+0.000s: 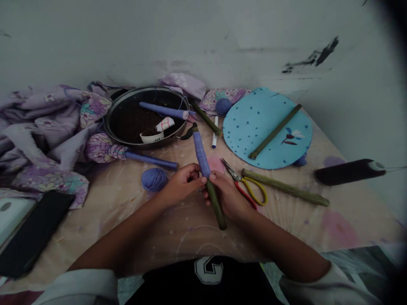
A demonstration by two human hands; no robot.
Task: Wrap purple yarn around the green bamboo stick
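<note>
Both my hands hold a green stick (215, 203) whose upper half is wrapped in purple yarn (201, 152). My left hand (187, 180) pinches it from the left, at the lower end of the wrapping. On the right, my right hand (224, 190) grips the bare stem just below, thumb on top. The stick tilts, its wrapped end pointing away from me. Left of my left hand lies a purple yarn ball (154, 179). Scissors (244, 182) with one red and one yellow handle rest close to my right hand. Whether a loose yarn strand is in my fingers cannot be seen.
A black pan (108, 123) holds dark soil and another wrapped stick (163, 111). Bare sticks lie on a blue round mat (241, 127) and on the table (286, 188). A marker (215, 132), purple floral cloth (57, 112), a black phone (38, 233) and a dark cylinder (346, 172) surround them.
</note>
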